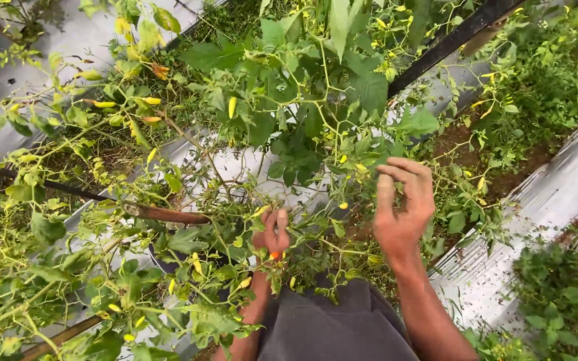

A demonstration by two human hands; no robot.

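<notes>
The left hand point(272, 234) pinches a small orange chili point(273, 255) low in the chili plant point(302, 100); the right hand point(403, 200), open and seemingly empty, parts leaves. Best snap at the stem, steadying the branch.

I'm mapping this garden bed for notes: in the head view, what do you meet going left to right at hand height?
Brown stake → left hand among the chilli plant's stems, by an orange-red chilli → right hand, fingers spread → silver plastic mulch.
</notes>
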